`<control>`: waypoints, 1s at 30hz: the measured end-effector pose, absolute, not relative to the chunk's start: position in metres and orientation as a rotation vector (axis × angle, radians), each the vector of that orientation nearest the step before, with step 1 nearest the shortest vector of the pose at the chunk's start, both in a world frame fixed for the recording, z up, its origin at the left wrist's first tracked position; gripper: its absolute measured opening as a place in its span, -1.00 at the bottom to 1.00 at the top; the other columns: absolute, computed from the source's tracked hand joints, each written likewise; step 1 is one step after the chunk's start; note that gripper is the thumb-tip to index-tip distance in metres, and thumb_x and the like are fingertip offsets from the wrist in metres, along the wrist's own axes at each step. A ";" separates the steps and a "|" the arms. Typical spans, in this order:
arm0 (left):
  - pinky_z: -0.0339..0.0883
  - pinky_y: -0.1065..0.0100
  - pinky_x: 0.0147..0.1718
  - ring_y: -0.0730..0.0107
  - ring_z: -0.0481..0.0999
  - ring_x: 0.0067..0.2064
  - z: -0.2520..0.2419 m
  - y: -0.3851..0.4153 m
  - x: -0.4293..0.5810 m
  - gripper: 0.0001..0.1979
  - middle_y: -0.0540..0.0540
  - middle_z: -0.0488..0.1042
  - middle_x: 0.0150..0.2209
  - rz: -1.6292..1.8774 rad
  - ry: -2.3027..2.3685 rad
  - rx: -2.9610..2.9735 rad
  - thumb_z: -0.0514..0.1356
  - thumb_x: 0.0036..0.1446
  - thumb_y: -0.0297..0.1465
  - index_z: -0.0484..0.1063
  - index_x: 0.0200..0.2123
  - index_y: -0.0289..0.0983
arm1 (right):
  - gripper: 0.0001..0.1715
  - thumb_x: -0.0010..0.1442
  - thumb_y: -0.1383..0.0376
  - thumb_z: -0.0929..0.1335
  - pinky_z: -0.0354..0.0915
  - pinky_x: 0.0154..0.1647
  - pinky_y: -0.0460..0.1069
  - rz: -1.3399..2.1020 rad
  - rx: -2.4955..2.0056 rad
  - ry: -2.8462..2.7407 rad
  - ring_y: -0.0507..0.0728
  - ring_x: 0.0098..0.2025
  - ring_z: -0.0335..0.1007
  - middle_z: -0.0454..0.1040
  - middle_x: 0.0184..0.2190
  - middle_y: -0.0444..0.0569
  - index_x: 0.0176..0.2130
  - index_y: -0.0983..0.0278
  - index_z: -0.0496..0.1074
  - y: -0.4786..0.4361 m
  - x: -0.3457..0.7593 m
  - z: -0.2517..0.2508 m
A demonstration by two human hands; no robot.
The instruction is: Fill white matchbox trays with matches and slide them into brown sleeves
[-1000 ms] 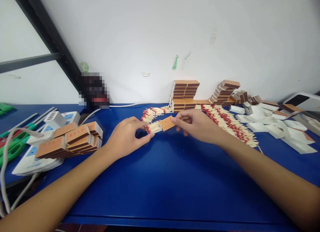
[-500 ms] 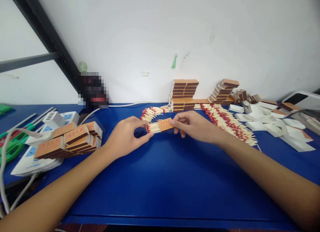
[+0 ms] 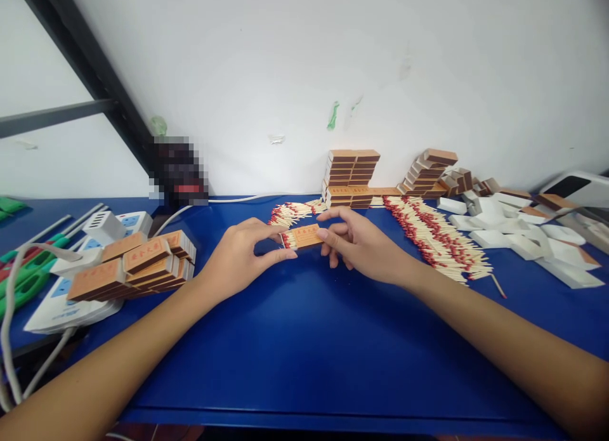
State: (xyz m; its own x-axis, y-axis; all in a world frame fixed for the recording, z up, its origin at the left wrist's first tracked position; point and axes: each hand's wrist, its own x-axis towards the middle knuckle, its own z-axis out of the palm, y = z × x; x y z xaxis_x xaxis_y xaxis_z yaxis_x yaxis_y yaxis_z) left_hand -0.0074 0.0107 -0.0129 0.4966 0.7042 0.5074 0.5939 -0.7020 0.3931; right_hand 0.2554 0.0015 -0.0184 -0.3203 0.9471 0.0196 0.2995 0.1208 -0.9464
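Between my two hands, above the blue table [image 3: 304,352], is a matchbox [image 3: 308,236] with an orange sleeve. Its inner tray sticks out on the left, showing red-tipped matches [image 3: 288,240]. The thumb and fingers of my left hand [image 3: 242,250] pinch the tray end. My right hand [image 3: 354,241] grips the sleeve's right end between thumb and fingers. Just behind the box lies a small pile of loose matches [image 3: 291,213]. A broad spread of matches [image 3: 432,238] lies beyond my right hand.
Stacked matchboxes [image 3: 352,174] stand against the wall, with a leaning stack of matchboxes [image 3: 428,171] to their right. White paper trays [image 3: 514,225] lie heaped at far right. At left, more matchboxes [image 3: 143,266] rest on a power strip [image 3: 66,308] near green-handled scissors [image 3: 28,282].
The orange sleeve has slid left over the tray, so less of the matches shows. My right hand has moved slightly left with it.
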 end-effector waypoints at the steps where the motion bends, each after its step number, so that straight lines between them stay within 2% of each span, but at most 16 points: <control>1: 0.51 0.19 -0.04 0.21 0.65 -0.11 -0.012 0.010 -0.008 -0.61 -0.09 0.71 -0.15 0.989 1.121 2.557 0.43 0.18 -0.08 0.67 -0.05 -0.20 | -0.50 0.38 -0.10 0.37 0.26 -0.58 -0.08 1.194 -1.210 -1.744 0.06 -0.47 0.50 0.53 -0.40 -0.15 0.06 0.19 0.29 0.000 0.254 -0.017; 5: 0.48 0.24 -0.12 0.24 0.64 -0.17 -0.011 0.008 -0.006 -0.60 -0.05 0.70 -0.23 0.984 1.080 2.494 0.46 0.11 -0.05 0.68 -0.08 -0.16 | -0.56 0.44 -0.04 0.32 0.31 -0.50 -0.06 1.127 -1.177 -1.853 0.05 -0.44 0.50 0.52 -0.38 -0.12 0.08 0.22 0.40 -0.009 0.249 -0.008; 9: 0.46 0.30 -0.21 0.29 0.61 -0.26 -0.012 0.006 -0.003 -0.47 -0.03 0.67 -0.30 0.973 1.065 2.443 0.50 -0.02 0.03 0.68 -0.07 -0.16 | -0.56 0.49 0.04 0.28 0.35 -0.41 -0.04 1.055 -1.138 -1.986 0.05 -0.43 0.49 0.53 -0.37 -0.11 0.16 0.22 0.48 -0.016 0.246 -0.006; 14: 0.44 0.40 -0.34 0.40 0.55 -0.38 -0.009 0.005 -0.002 -0.46 0.03 0.60 -0.39 0.937 1.047 2.390 0.52 -0.04 0.02 0.67 -0.07 -0.17 | -0.51 0.48 0.04 0.29 0.40 -0.28 0.00 1.052 -1.115 -2.034 0.06 -0.38 0.49 0.57 -0.29 -0.09 0.24 0.20 0.46 -0.018 0.243 -0.010; 19: 0.53 0.35 -0.16 0.34 0.67 -0.27 -0.013 0.003 -0.002 -0.52 -0.02 0.69 -0.25 0.988 1.044 2.440 0.50 0.09 -0.13 0.61 0.03 -0.21 | -0.44 0.33 -0.07 0.43 0.35 -0.30 0.01 0.990 -1.187 -2.046 0.09 -0.35 0.43 0.55 -0.31 -0.08 0.12 0.24 0.50 -0.016 0.243 -0.015; 21: 0.55 0.31 -0.08 0.29 0.71 -0.21 -0.015 0.003 -0.002 -0.49 -0.04 0.71 -0.21 0.999 1.036 2.485 0.50 0.11 -0.16 0.59 0.09 -0.22 | -0.40 0.30 -0.08 0.45 0.33 -0.33 0.01 0.953 -1.227 -2.045 0.09 -0.37 0.40 0.54 -0.32 -0.09 0.14 0.24 0.50 -0.015 0.245 -0.016; 23: 0.56 0.28 -0.04 0.24 0.73 -0.16 -0.015 0.003 -0.002 -0.50 -0.07 0.73 -0.14 0.976 1.026 2.481 0.49 0.11 -0.12 0.60 0.06 -0.21 | -0.38 0.30 -0.06 0.46 0.33 -0.31 0.02 0.949 -1.219 -2.059 0.10 -0.34 0.42 0.54 -0.31 -0.09 0.20 0.21 0.47 -0.014 0.248 -0.015; 27: 0.60 0.29 -0.08 0.17 0.74 -0.09 -0.010 0.003 -0.002 -0.60 -0.07 0.73 -0.10 0.869 1.019 2.375 0.47 0.11 -0.05 0.64 -0.11 -0.19 | -0.58 0.31 0.05 0.47 0.34 -0.24 0.02 0.986 -1.121 -2.146 0.12 -0.25 0.46 0.58 -0.25 -0.09 0.08 0.16 0.53 -0.008 0.255 -0.012; 30: 0.60 0.29 -0.09 0.17 0.74 -0.10 -0.009 0.005 -0.003 -0.62 -0.07 0.74 -0.14 0.865 1.030 2.374 0.47 0.11 -0.07 0.64 -0.14 -0.21 | -0.64 0.28 0.10 0.49 0.36 -0.26 0.01 0.964 -1.123 -2.136 0.10 -0.27 0.44 0.56 -0.28 -0.10 0.02 0.19 0.53 -0.004 0.257 -0.012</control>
State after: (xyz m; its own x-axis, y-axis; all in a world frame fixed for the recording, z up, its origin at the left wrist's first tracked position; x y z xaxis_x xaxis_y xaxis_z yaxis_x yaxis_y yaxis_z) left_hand -0.0026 0.0048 -0.0094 0.5344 0.7565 0.3770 0.5019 -0.6429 0.5786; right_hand 0.2568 -0.0040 -0.0120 -0.5094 0.8511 0.1269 0.4681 0.3978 -0.7891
